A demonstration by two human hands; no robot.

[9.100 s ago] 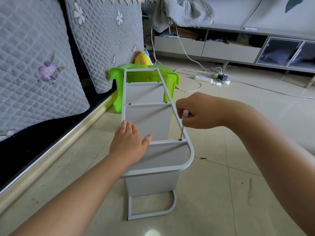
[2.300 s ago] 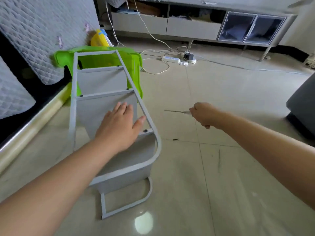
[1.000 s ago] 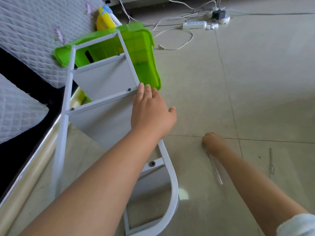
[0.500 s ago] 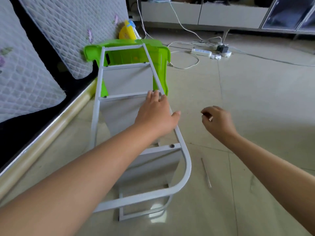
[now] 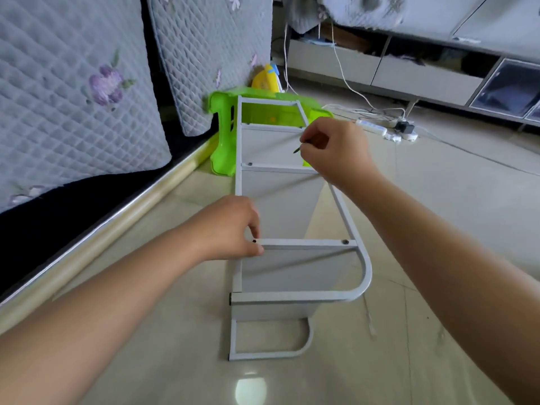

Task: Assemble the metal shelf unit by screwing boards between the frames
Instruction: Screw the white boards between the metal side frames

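Head view: shelf unit [image 5: 292,229] lies on its side on the floor, far end against a green stool [image 5: 225,135]. Left hand [image 5: 233,229] pinches a screw [image 5: 254,241] at the nearest crossbar's left hole, seemingly to start it; right hand [image 5: 333,153], farther along the frame, pinches another screw [image 5: 297,149] ready.

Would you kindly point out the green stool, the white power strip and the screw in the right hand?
green stool [image 5: 222,147]: head view, on its left leg.
white power strip [image 5: 371,126]: head view, mid-body.
screw [image 5: 297,149]: head view, on its dark tip below the right hand [image 5: 333,150].
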